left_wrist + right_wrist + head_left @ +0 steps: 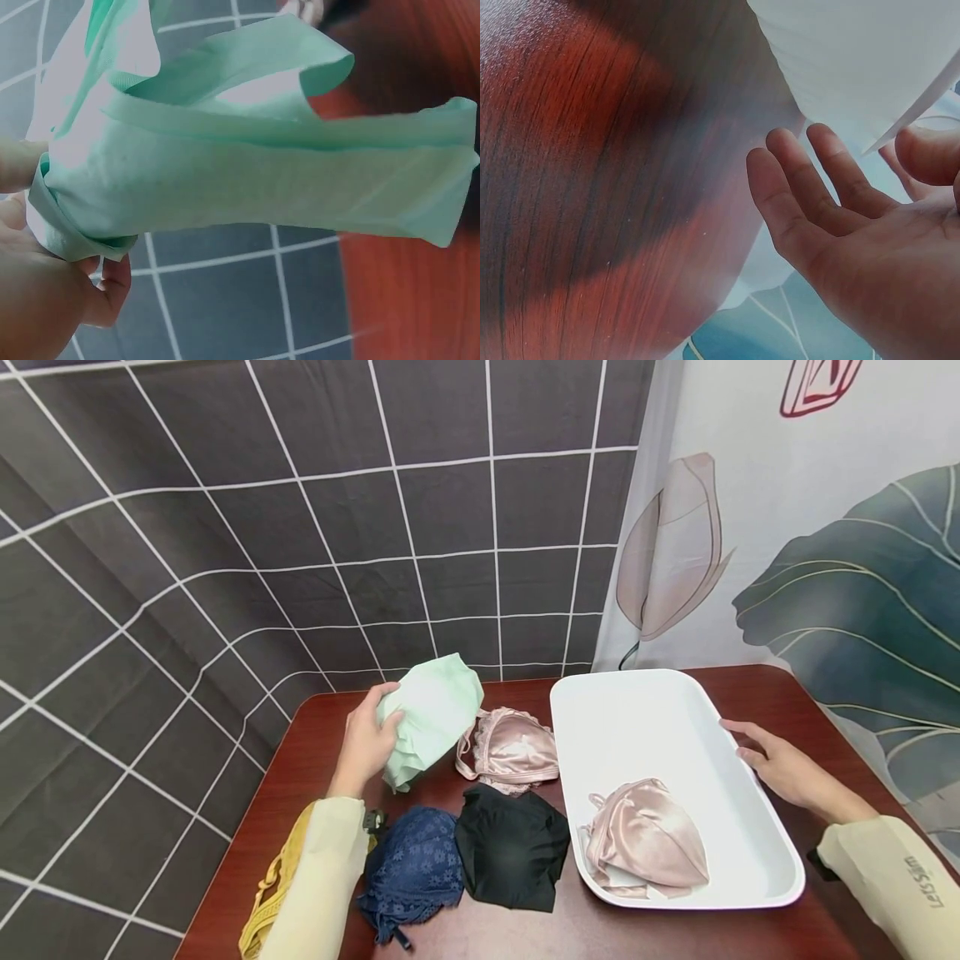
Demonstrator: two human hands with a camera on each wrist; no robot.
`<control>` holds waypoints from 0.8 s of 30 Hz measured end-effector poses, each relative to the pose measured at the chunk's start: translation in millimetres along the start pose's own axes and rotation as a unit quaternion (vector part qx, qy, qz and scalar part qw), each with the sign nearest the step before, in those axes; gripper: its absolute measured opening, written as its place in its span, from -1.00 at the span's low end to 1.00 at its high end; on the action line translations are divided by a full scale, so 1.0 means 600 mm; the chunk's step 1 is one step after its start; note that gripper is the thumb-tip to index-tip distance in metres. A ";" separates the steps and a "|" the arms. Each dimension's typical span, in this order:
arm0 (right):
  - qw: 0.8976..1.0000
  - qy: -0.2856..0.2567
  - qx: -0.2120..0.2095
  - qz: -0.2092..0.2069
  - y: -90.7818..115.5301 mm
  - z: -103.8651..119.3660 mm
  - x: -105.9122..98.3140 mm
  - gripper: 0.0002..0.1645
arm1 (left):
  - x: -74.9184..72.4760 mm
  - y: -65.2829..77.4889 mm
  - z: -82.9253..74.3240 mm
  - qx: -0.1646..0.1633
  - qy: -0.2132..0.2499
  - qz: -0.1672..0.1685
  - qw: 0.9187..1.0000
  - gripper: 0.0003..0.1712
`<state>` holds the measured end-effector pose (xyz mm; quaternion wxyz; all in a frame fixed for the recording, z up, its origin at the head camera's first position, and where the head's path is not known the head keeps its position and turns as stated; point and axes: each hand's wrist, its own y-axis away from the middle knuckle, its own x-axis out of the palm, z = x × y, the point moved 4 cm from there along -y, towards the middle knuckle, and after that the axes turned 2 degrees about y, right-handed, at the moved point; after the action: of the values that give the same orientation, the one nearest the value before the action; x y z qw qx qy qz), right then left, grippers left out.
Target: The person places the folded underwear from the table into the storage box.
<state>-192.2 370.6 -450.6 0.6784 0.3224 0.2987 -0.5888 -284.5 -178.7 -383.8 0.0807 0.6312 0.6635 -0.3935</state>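
Observation:
My left hand point(369, 739) grips a mint-green undergarment point(437, 710) by its left edge, holding it over the back of the table. In the left wrist view, the soft fabric point(195, 172) hangs out from between thumb and fingers in a wide band with an open loop above. My right hand point(787, 770) is at the right rim of a white tray point(678, 710), fingers extended and not curled round it. Inside the tray's near end lies a pink satin bra point(647, 835). Right beside the green garment, a pink lace-edged bra point(517, 747) lies on the table.
A black folded undergarment point(512, 852) lies left of the tray, next to a navy lace bra point(416, 860). Partly behind my left sleeve is a yellow strapped garment point(277, 885). The reddish wooden table point(510, 935) backs onto a dark gridded curtain point(442, 518).

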 end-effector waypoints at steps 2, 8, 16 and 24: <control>1.000 0.000 0.001 0.000 0.000 -0.001 0.000 -0.35 | 0.001 0.000 -0.013 0.004 0.005 -0.001 1.000 -0.53; 1.000 -0.006 0.009 0.006 0.001 -0.003 0.002 -0.34 | 0.003 0.000 -0.047 0.035 0.014 -0.011 0.999 -0.52; 1.000 -0.016 0.011 0.009 0.003 -0.002 0.003 -0.33 | 0.011 0.002 -0.082 0.074 0.024 -0.017 0.997 -0.51; 1.000 -0.021 0.019 0.009 0.002 -0.004 0.006 -0.33 | 0.040 0.013 -0.133 0.129 0.041 0.002 0.991 -0.50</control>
<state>-190.7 370.6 -454.6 0.6835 0.3256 0.2706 -0.5946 -250.7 -111.0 -347.6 -0.0280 0.6530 0.6088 -0.4497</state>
